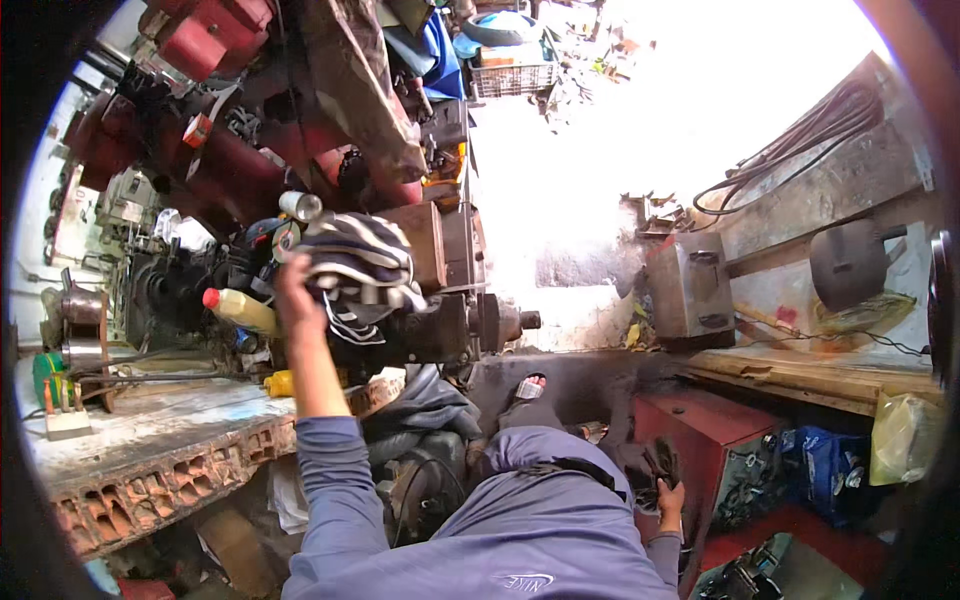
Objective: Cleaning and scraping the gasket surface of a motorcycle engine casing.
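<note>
My left hand reaches out over the bench side, at the left edge of a bunched black-and-white striped cloth. Its fingers are blurred and partly hidden, so whether they grip the cloth does not show. The cloth lies in folds over dark machine parts, one end hanging down. Close by are a cream bottle with a red cap and a silver can. Low at my right side, my right hand is closed on a dark, ragged-looking thing beside a red cabinet.
A worn bench top on hollow bricks runs along the left. Large red machinery rises beyond it. At the right stand a grey metal box and a wooden shelf, with a coiled cable above. A crate sits far ahead.
</note>
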A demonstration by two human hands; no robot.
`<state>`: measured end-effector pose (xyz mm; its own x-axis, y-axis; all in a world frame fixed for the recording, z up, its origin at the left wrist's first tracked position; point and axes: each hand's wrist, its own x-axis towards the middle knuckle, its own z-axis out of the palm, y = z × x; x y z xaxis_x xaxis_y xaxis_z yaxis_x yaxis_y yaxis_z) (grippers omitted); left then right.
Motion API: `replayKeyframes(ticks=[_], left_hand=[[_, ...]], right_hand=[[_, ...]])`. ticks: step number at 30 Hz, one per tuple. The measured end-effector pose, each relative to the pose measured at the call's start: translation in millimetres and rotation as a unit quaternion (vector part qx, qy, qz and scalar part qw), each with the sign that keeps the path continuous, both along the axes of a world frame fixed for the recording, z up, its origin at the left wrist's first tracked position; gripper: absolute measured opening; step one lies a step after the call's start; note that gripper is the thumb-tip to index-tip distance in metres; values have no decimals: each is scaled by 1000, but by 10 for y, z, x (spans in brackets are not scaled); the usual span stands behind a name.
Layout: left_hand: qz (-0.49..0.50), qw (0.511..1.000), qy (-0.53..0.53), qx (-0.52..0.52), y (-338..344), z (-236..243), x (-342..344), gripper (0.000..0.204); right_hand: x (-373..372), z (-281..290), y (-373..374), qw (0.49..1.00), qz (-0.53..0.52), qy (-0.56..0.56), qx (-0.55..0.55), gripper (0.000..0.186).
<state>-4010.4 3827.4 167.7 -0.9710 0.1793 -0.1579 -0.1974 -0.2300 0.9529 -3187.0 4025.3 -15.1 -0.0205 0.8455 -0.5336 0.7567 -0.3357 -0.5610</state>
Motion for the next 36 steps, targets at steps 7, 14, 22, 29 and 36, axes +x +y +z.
replayKeyframes(ticks=[7, 14, 22, 29, 36], left_hand=[[145, 967, 146, 148, -583, 1747, -149, 54], [165, 952, 167, 198, -723, 1827, -392, 48], [-9, 925, 190, -330, -770, 315, -544, 33], [-233, 848, 257, -402, 709, -233, 694, 59], [-829, 507, 107, -211, 2421, -283, 3738, 36]], right_hand=[[208, -254, -214, 999, -7, -33, -41, 41], [99, -329, -70, 998, -42, 10, -47, 55], [-583, -283, 174, 985, 39, -163, 42, 40], [-1121, 361, 184, 978, -40, -79, 188, 32], [-1654, 1122, -94, 952, 41, -19, 302, 40]])
